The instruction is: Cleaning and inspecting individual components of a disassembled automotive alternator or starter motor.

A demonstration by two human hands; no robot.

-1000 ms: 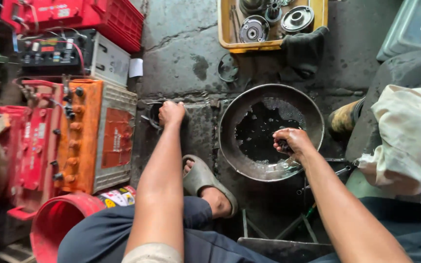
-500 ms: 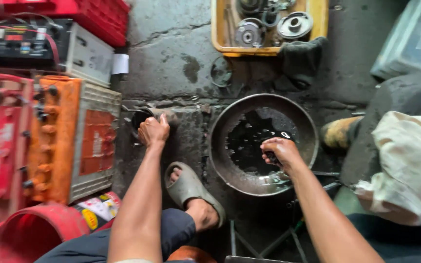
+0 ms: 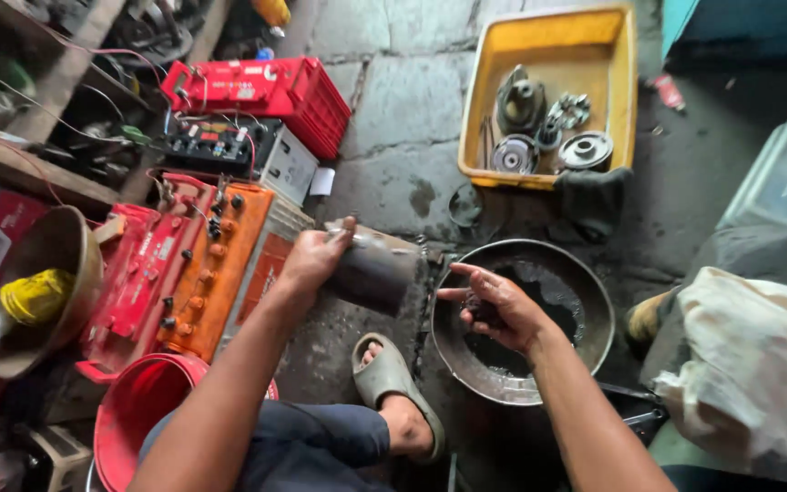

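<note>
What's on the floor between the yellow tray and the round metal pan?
In the head view, a dark rag and a small ring lie between the yellow tray and the pan.

Grimy metal cylinder (image 3: 377, 270) tilted beside oily round pan (image 3: 594, 301).

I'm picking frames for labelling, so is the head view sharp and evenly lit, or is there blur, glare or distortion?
Head view: wide-angle bending toward the edges; soft daylight, no hard shadows; left hand on the grey metal cylinder and right hand in the round dark metal pan look fairly sharp; the yellow plastic tray is bright, without glare; the left shelves are dim.
</note>
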